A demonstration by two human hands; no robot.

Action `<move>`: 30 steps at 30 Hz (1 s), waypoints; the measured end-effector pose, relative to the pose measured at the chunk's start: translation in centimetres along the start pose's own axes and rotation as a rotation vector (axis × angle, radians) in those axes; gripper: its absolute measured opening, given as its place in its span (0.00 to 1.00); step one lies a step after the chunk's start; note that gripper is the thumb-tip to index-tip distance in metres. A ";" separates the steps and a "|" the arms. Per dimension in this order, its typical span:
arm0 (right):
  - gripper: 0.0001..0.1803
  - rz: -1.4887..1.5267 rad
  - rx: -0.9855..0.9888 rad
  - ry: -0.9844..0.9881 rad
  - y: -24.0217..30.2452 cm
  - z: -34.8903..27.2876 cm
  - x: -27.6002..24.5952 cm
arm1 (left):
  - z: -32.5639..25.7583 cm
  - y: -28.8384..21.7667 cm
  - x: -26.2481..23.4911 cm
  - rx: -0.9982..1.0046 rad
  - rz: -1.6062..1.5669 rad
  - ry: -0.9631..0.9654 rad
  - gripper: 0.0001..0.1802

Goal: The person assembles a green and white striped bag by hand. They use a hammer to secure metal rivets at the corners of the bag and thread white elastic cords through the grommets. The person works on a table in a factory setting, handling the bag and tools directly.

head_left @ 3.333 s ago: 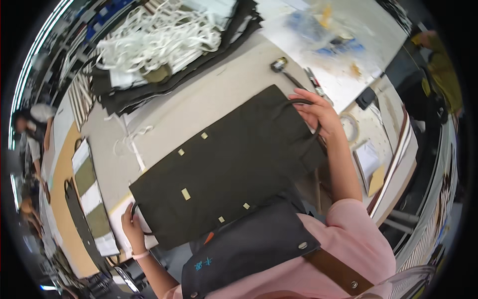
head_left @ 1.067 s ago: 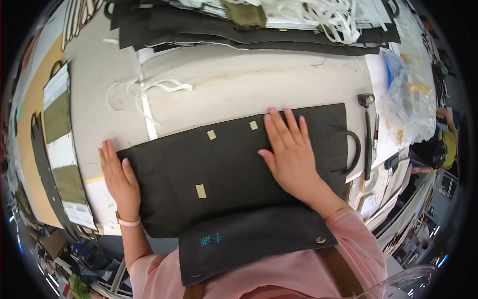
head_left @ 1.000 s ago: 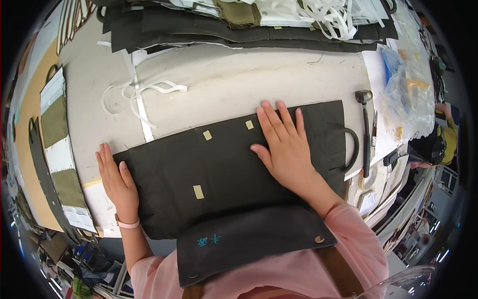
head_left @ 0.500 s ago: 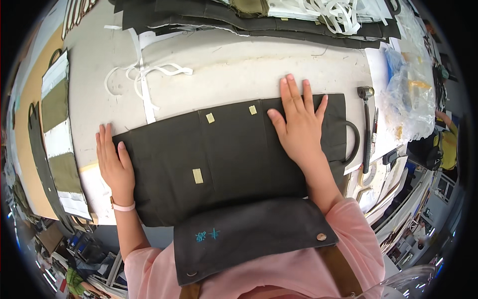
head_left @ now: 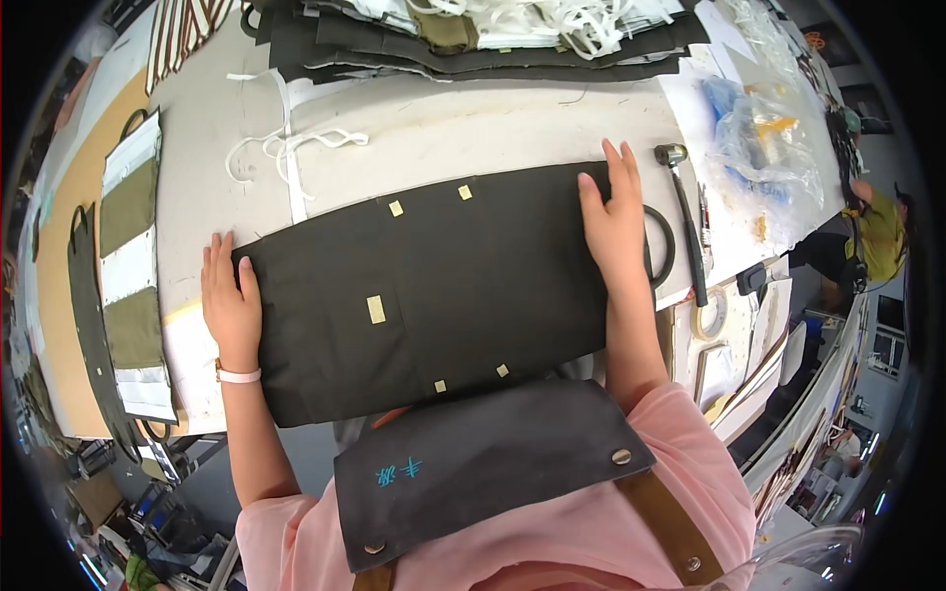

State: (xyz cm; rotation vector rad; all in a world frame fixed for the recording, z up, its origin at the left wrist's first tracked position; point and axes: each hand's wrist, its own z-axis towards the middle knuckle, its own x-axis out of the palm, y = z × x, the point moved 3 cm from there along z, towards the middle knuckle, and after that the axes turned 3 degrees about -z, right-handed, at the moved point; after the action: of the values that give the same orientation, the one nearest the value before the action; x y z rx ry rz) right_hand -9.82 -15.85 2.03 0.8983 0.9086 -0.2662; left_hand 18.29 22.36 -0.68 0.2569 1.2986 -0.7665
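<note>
A dark, nearly black fabric panel (head_left: 463,276) lies spread across the table in front of me. Several small pale-yellow tape pieces are on it, one larger piece (head_left: 375,309) left of its middle. My left hand (head_left: 234,313) rests along the panel's left edge with fingers stretched out. At the right edge, my right hand (head_left: 615,231) lies with straight fingers and the thumb apart, its fingertips reaching the far corner. A black loop handle (head_left: 662,251) sticks out beside my right wrist. Both hands touch the panel without wrapping around it.
Stacked dark panels (head_left: 493,64) with white strips (head_left: 591,25) stand at the far side. A loose white cord (head_left: 315,140) lies beyond the panel. To the right are a black-handled ratchet-like tool (head_left: 687,222), crumpled clear plastic (head_left: 774,148) and a tape roll (head_left: 709,313). Striped green-and-white pieces (head_left: 133,266) lie left.
My right hand has shifted from flat on the panel to its right edge. The near edge of the panel, with two more tape pieces, now shows. My left hand stays at the left edge.
</note>
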 end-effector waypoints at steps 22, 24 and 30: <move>0.18 -0.336 -0.038 -0.141 -10.3 -2.0 -4.3 | -9.9 6.1 -5.9 -0.677 -1.541 -0.113 0.27; 0.17 -0.297 -0.019 -0.187 -10.5 -1.9 -4.3 | -11.4 6.5 -6.3 -0.723 -1.678 -0.187 0.27; 0.20 0.175 0.279 -0.012 -16.0 -1.1 -4.8 | -14.1 4.9 -6.5 -0.808 -1.540 0.082 0.23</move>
State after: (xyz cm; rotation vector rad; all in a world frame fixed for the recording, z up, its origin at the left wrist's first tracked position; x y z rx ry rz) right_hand -22.17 -25.70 -3.46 1.2259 0.7869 -0.2501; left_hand 10.15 36.47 0.15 -1.5417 1.6513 -1.3575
